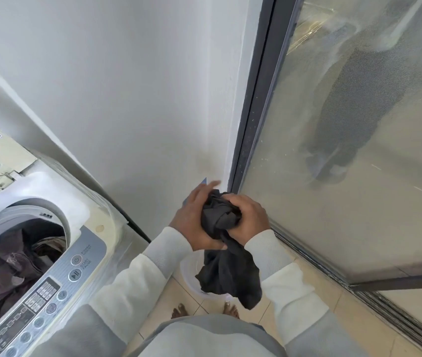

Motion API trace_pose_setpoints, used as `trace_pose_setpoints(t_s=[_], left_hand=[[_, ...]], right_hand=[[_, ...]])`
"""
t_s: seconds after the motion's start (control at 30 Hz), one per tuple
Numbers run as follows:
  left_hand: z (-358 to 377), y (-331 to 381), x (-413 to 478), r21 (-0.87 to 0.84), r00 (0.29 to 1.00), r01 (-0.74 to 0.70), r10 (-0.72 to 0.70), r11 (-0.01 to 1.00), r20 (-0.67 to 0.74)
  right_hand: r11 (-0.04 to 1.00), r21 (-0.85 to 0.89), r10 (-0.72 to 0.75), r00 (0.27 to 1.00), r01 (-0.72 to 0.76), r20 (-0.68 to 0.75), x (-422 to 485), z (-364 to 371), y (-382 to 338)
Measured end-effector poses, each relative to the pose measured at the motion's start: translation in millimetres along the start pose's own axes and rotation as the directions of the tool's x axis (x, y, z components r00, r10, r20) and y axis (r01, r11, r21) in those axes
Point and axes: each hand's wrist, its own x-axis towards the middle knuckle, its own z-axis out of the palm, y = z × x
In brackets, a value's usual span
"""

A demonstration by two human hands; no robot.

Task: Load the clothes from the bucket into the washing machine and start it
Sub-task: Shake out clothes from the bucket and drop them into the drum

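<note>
A dark grey garment hangs bunched between both my hands, above a white bucket on the floor. My left hand grips the bunched top from the left, and my right hand grips it from the right. The top-loading washing machine stands at the left with its lid up. Its drum holds dark and brownish clothes. The control panel with the power and start/pause buttons runs along its front edge.
A white wall rises behind the machine. A sliding glass door with a dark frame and floor track is at the right. Beige floor tiles and my bare feet show below.
</note>
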Motion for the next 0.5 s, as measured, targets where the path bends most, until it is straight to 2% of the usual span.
trace_pose_setpoints(t_s=[0.03,0.07,0.13,0.27,0.3,0.37,0.4,0.43,0.5], left_hand=[[5.1,1.8,1.8,0.034,0.998,0.053,-0.052,0.998,-0.030],[8.3,2.7,4.0,-0.021,0.985,0.150,-0.151,0.988,-0.085],[10.3,3.1,8.9,-0.274,0.918,0.319,-0.367,0.907,-0.148],[2.2,0.5,12.8,-0.552,0.825,0.382,-0.543,0.741,-0.159],[0.0,2.5,12.0,-0.636,0.797,0.394,-0.591,0.664,-0.124],[-1.7,9.1,9.8,-0.852,0.770,0.355,-0.638,0.385,0.032],[-0.8,10.2,8.2,-0.919,0.765,0.315,-0.637,0.236,0.098],[1.9,11.0,6.4,-0.946,0.766,0.298,-0.624,0.128,0.156],[10.1,16.1,1.3,-0.942,0.791,0.330,-0.563,0.064,0.240]], right_hand=[[0.999,-0.031,-0.009,1.000,0.010,0.018,0.6,-0.5,-6.1],[1.000,-0.025,-0.010,1.000,0.010,0.028,2.1,-0.4,-10.7],[0.996,0.085,-0.005,0.998,-0.001,0.060,3.1,-1.6,-17.1],[0.922,0.380,-0.015,0.976,-0.071,0.219,3.6,-15.5,-13.9],[0.915,0.397,-0.019,0.974,-0.074,0.226,1.8,-19.8,-8.4],[0.923,0.382,-0.039,0.977,-0.045,0.209,-3.5,-24.2,5.4],[0.917,0.397,-0.049,0.978,-0.035,0.201,-6.5,-23.0,12.4],[0.904,0.425,-0.053,0.978,-0.039,0.201,-9.0,-20.4,16.9],[0.879,0.472,-0.047,0.974,-0.066,0.223,-11.9,-9.7,20.3]])
